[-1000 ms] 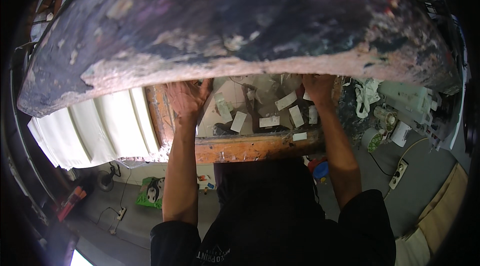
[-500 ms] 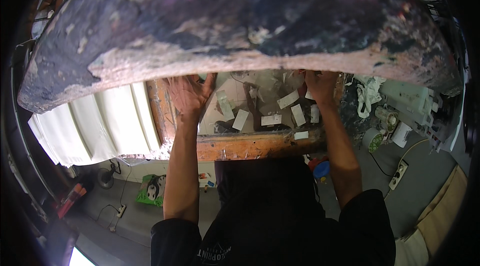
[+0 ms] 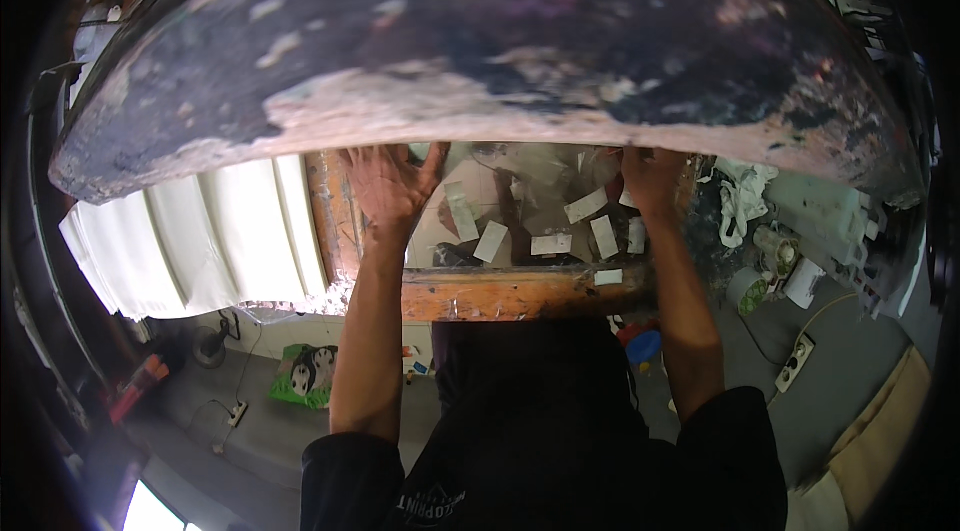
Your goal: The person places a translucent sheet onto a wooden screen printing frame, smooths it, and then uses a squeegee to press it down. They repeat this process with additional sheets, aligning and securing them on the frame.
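Note:
A thick, paint-stained wooden board (image 3: 480,81) spans the upper part of the view, close up, and hides what lies behind it. My left hand (image 3: 390,189) reaches up to its lower edge over the left side of a wooden frame (image 3: 520,296); the thumb is spread from the fingers, whose tips are hidden. By the frame's right side is my right hand (image 3: 652,181), its fingers mostly behind the board. Between the hands lies a glossy, glass-like pane (image 3: 480,166) with several pale tape-like strips (image 3: 551,245) on it. A reflection shows in the pane.
White ridged panels (image 3: 200,241) stand left of the frame. On the right are a crumpled white cloth or plastic (image 3: 742,196), a tape roll (image 3: 745,291) and a power strip (image 3: 795,363) with a cable. A green bag (image 3: 305,376) lies on the floor.
The board's lower edge appears slightly higher, and the frame and hands sit a little further right in view. Both hands keep nearly the same place on the frame.

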A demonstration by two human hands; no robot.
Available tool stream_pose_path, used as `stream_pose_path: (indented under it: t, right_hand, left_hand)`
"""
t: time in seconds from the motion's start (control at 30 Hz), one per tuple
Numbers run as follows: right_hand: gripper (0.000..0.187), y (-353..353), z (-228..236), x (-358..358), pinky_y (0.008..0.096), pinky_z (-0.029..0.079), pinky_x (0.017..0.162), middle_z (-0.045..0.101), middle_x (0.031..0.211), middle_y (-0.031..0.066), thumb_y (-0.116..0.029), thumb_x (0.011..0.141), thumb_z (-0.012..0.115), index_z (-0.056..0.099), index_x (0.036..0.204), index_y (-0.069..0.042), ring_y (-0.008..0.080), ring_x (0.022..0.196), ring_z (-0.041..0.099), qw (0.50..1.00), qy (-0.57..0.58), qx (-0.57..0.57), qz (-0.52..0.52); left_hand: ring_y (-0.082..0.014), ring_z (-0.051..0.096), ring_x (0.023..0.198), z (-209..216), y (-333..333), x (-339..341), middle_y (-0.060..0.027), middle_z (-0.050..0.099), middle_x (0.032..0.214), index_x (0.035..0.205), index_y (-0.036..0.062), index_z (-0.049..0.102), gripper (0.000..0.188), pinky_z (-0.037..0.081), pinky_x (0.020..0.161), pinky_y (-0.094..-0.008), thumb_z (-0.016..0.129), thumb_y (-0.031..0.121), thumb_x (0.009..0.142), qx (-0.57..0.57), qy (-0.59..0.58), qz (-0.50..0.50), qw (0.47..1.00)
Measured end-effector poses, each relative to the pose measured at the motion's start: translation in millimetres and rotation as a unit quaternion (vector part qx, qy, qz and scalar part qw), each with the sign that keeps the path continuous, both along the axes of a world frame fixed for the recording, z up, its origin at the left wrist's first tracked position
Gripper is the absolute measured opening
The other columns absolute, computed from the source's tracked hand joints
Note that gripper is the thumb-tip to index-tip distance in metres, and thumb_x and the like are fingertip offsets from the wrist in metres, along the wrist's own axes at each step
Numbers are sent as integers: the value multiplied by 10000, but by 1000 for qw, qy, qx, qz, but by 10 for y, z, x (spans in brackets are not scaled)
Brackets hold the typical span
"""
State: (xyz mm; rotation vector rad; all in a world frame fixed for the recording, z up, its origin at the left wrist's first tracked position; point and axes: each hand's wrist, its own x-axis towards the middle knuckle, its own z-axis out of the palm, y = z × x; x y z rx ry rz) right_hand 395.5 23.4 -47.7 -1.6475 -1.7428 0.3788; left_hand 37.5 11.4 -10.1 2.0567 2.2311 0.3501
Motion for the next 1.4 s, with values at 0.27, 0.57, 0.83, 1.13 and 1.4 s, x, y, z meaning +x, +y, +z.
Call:
stream_pose_path:
  t: [0.27, 0.57, 0.83, 1.13, 1.4]
  right_hand:
    - [155, 11, 206, -79, 395, 510, 863, 733, 962, 130, -102, 909, 747, 771, 1045, -32, 316, 911, 679, 1000, 4, 14, 16]
    - [150, 47, 332, -142, 438, 508, 863, 724, 1006, 146, -100, 907, 734, 767, 1036, -31, 340, 956, 671, 999, 17, 28, 28]
    - [158, -21, 41, -85, 408, 528, 754, 704, 944, 100, -92, 875, 738, 765, 1030, -75, 309, 885, 669, 1000, -6, 20, 1]
    - [217, 32, 166, -195, 380, 506, 762, 632, 996, 71, -88, 824, 772, 774, 1040, -112, 246, 852, 611, 994, -59, 94, 6]
    - [233, 49, 303, -240, 382, 504, 769, 638, 1057, 63, -52, 840, 745, 758, 1068, -101, 236, 834, 611, 999, 41, 24, -10]
  left_hand:
    - [-442, 282, 1512, 83, 54, 11, -292, 417, 1509, 1482, -20, 408, 1042, 40, 1271, -631, 609, 780, 844, -152, -23, 44, 987]
    - [-449, 328, 1485, 39, 40, 26, -319, 485, 1415, 1427, -16, 471, 1024, 13, 1271, -632, 533, 829, 853, -109, -3, 46, 993]
    - [-435, 251, 1531, -4, -45, -51, -302, 414, 1528, 1512, -31, 394, 1052, 53, 1282, -605, 615, 764, 859, 2, 30, -19, 999]
    - [-422, 124, 1576, -334, -49, -243, -291, 245, 1653, 1585, 17, 333, 1088, 72, 1280, -587, 639, 759, 849, 207, 218, -121, 946]
    - [-405, 134, 1579, -52, 0, -76, -257, 235, 1668, 1600, 73, 319, 1036, 87, 1278, -590, 653, 721, 865, -9, -35, 32, 999]
